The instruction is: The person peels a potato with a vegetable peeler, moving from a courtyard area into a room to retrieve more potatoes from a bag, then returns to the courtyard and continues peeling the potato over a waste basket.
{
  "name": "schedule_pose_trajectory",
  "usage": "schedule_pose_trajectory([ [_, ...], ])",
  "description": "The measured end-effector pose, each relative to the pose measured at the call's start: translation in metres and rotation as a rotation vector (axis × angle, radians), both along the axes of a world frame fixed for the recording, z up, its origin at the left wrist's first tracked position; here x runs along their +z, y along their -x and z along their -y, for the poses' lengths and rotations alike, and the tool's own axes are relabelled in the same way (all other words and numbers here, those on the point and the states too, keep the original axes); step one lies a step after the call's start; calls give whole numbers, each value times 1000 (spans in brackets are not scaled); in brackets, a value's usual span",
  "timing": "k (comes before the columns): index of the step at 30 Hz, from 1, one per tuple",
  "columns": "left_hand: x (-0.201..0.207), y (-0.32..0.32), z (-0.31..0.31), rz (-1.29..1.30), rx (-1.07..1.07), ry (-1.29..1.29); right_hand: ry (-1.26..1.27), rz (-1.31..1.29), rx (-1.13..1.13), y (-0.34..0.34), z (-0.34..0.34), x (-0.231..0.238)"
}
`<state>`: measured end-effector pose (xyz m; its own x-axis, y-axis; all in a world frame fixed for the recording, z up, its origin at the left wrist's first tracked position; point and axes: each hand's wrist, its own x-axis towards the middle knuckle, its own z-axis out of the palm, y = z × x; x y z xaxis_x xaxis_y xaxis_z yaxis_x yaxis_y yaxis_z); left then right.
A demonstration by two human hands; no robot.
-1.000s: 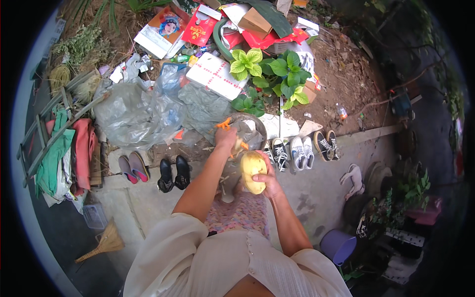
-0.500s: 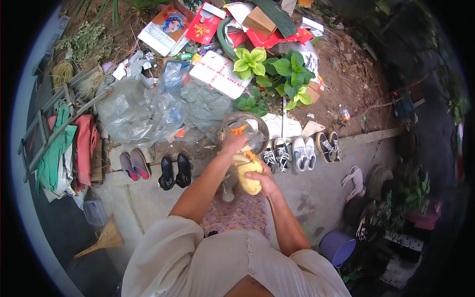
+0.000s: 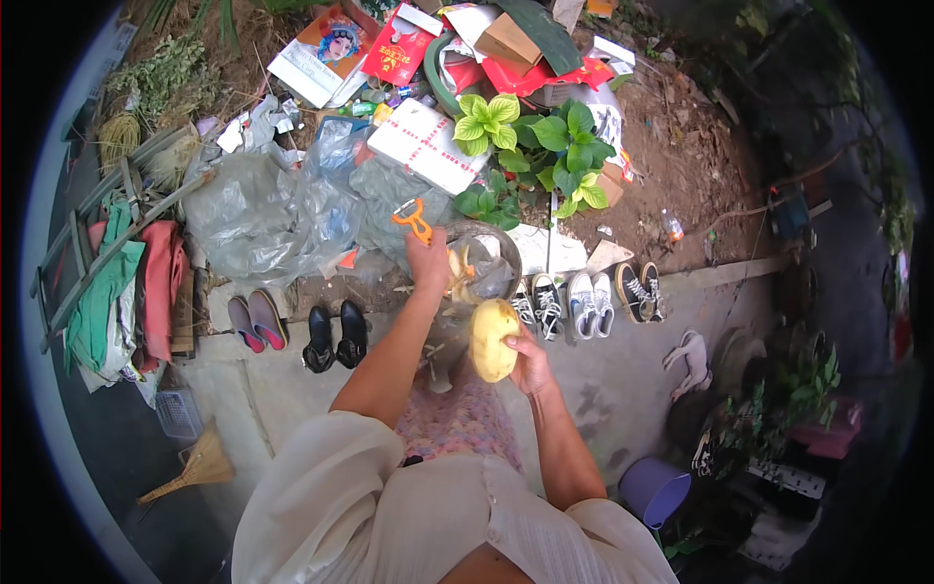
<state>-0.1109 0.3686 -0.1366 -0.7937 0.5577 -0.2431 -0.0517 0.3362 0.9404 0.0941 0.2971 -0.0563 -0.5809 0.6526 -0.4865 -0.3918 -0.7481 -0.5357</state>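
My left hand (image 3: 428, 265) is closed round the handle of an orange vegetable peeler (image 3: 414, 220), whose forked blade end points away from me. In my right hand (image 3: 532, 364) is a large oval, pale yellow peeled fruit or root (image 3: 494, 341) with small brown marks; its exact kind is unclear. It is held apart from the peeler, fingers round its right side. Just beyond both hands stands a round bin (image 3: 518, 261) with a bag and pale peelings inside. The left hand and forearm hide its near left part.
Several pairs of shoes (image 3: 581, 304) line the concrete edge, with black boots (image 3: 337, 337) and slippers (image 3: 258, 321) leftward. Plastic sheeting (image 3: 258, 209), a white foam box (image 3: 428, 146) and leafy plants (image 3: 569, 146) lie beyond. A small pale animal (image 3: 689, 365) lies at right, near a purple bucket (image 3: 655, 490).
My left hand has moved left with the peeler, away from the peeled fruit or root. My right hand has turned the yellow piece more upright and raised it slightly.
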Motion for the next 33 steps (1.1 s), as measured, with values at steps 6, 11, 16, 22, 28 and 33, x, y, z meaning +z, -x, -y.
schedule_pose_trajectory([
  [6,25,4,-6,153,-46,-174,96,-17,-8,-13,7,-38],
  [11,51,3,3,-59,-120,-202,235,-225,-67,-17,10,-37],
  [16,67,-2,0,-136,-302,-44,163,-202,-15,-13,1,-20],
  [22,46,-2,-4,0,-390,-381,82,34,59,4,-9,-17],
  [28,61,-25,25,303,-313,-236,-52,174,42,14,-9,-25],
  [33,57,-26,27,317,-429,-78,38,70,210,15,-12,-15],
])
